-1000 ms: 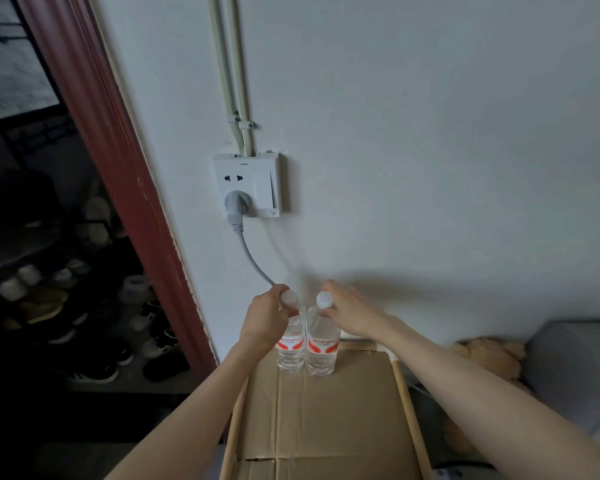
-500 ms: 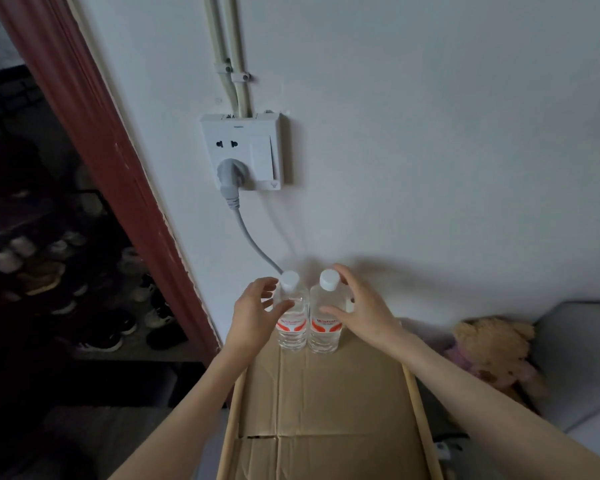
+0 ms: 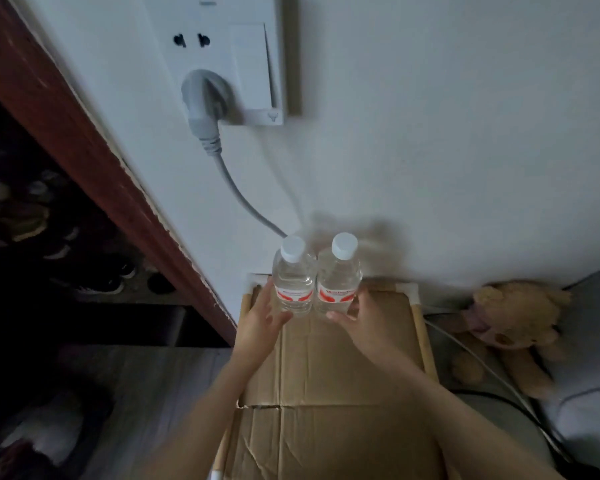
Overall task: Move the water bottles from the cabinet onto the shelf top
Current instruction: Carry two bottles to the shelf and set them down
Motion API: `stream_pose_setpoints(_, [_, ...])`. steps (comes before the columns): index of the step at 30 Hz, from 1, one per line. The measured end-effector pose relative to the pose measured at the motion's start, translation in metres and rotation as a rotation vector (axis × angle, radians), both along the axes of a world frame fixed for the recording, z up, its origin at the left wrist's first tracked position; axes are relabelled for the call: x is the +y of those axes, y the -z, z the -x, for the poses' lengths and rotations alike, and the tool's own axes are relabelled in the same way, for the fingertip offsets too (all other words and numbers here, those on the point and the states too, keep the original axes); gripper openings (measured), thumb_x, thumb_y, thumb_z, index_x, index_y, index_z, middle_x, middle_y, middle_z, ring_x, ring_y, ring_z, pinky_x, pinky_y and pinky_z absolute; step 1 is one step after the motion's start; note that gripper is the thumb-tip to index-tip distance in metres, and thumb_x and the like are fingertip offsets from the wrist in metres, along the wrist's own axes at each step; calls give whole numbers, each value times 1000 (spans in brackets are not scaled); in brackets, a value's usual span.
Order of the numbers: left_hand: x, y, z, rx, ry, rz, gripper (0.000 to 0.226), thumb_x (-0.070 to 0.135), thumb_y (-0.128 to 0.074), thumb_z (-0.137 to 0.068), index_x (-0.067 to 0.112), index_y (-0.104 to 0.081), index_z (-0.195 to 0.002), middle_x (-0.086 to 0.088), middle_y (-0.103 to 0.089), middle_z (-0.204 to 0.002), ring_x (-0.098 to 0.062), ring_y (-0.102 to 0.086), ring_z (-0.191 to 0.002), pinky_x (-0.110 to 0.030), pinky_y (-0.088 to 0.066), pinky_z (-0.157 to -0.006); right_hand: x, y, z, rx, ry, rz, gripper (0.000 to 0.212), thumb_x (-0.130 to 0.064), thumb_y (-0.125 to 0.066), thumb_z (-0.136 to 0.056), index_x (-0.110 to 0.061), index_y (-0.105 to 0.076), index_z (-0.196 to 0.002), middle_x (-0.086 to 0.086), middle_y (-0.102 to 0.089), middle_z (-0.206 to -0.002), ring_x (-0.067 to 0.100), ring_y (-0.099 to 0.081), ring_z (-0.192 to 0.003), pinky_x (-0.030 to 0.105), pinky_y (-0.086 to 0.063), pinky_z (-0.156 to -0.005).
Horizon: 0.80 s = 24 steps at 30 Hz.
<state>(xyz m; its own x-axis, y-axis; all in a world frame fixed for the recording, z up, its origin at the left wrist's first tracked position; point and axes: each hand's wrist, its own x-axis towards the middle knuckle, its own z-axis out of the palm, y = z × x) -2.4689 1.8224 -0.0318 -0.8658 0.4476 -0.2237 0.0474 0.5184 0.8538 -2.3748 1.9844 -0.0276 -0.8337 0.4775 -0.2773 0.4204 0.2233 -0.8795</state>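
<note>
Two clear water bottles with white caps and red-and-white labels stand upright side by side at the back of the cardboard-covered shelf top (image 3: pixel 326 368), close to the wall. The left bottle (image 3: pixel 293 282) and the right bottle (image 3: pixel 338 278) touch each other. My left hand (image 3: pixel 262 323) hangs just in front and left of the left bottle, fingers relaxed and holding nothing. My right hand (image 3: pixel 368 323) is just in front and right of the right bottle, fingers loose, empty. Whether either hand's fingertips still brush a bottle is hard to tell.
A wall socket (image 3: pixel 222 57) with a grey plug and cable (image 3: pixel 243 199) sits above the bottles. A dark red door frame (image 3: pixel 94 161) runs down the left, with shoes in the dark room beyond. A brown plush toy (image 3: pixel 506 327) lies right of the shelf.
Both hands let go of the bottle caps and drew back toward me. The bottles stay standing on the cardboard. The camera tilted down and closer.
</note>
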Motion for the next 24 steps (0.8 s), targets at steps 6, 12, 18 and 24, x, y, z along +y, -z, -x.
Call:
stream_pose_setpoints(6, [15,-2,-5,46,-124,-57,39,8,-69,-79,8,-54,-115,29,-45,-84,-7,-59,-86,3,-40,-71,0,13,6,8,74,-2,62,-21,-69,-81,-22,-37,-133,-6,-49,-132,1,-44,-112,4,-33,-78])
stream_pose_setpoints(12, [16,-2,-6,-17,-145,-115,40,9,-70,-78,8,-52,-115,27,-49,-88,-10,-61,-93,-18,-46,-84,3,10,6,6,81,10,63,-19,-70,-80,-21,-37,-134,-15,-47,-120,-3,-41,-108,-2,-36,-61])
stream_pose_setpoints(18, [11,8,-1,-91,-117,-143,41,12,-74,-75,18,-52,-109,8,-64,-97,-13,-65,-96,-33,-51,-91,1,8,4,24,80,44,64,-18,-71,-78,-22,-38,-133,-17,-46,-119,-2,-44,-109,-2,-37,-66])
stream_pose_setpoints(24, [7,8,5,-99,-26,-105,44,20,-73,-76,27,-47,-111,5,-60,-105,-12,-64,-94,-34,-51,-87,-4,6,3,50,76,60,60,-20,-70,-79,-24,-40,-130,-11,-50,-125,2,-47,-112,16,-37,-89])
